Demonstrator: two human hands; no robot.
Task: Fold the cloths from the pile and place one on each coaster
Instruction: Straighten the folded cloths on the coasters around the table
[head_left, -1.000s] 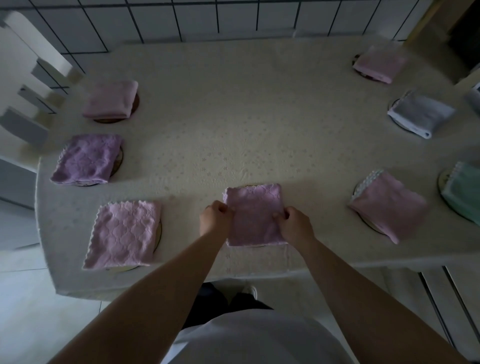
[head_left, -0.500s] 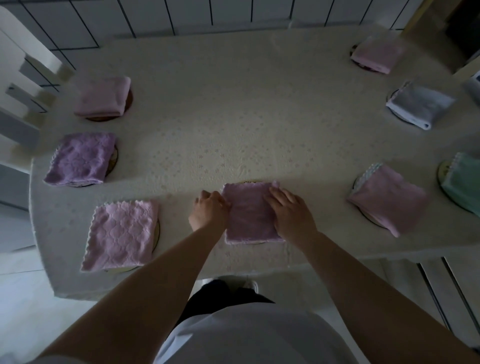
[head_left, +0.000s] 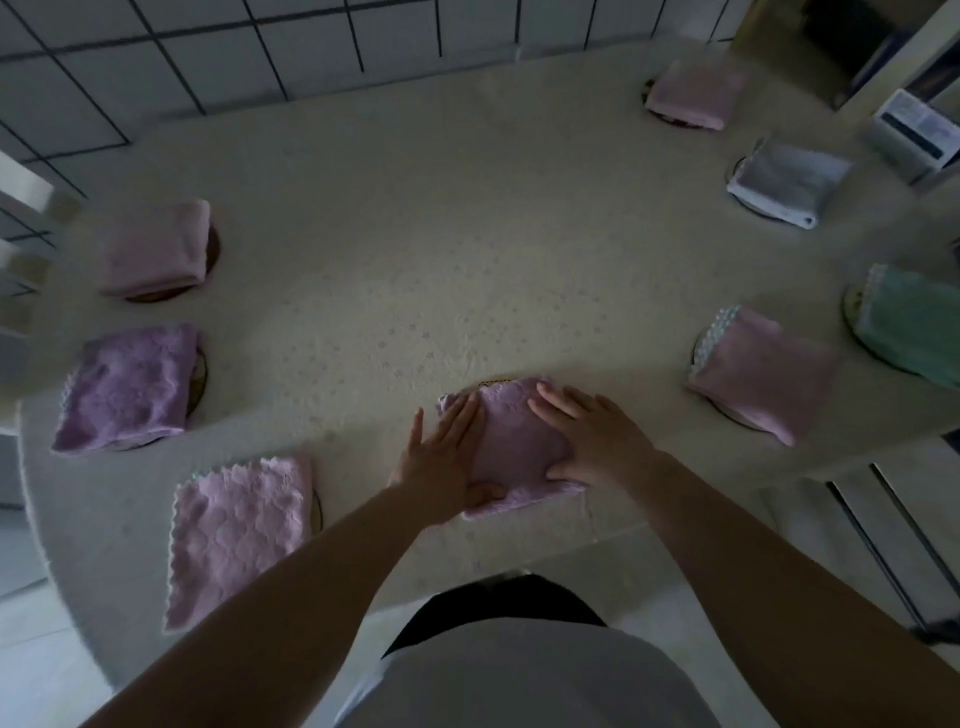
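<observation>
Both hands, left (head_left: 441, 457) and right (head_left: 592, 441), press flat-fingered on the folded cloth (head_left: 511, 441), gripping nothing.

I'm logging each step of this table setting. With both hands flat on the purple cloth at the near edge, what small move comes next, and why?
Probably lift both hands away: the left hand and right hand lie flat on the folded purple textured cloth, which already covers its coaster.
</observation>
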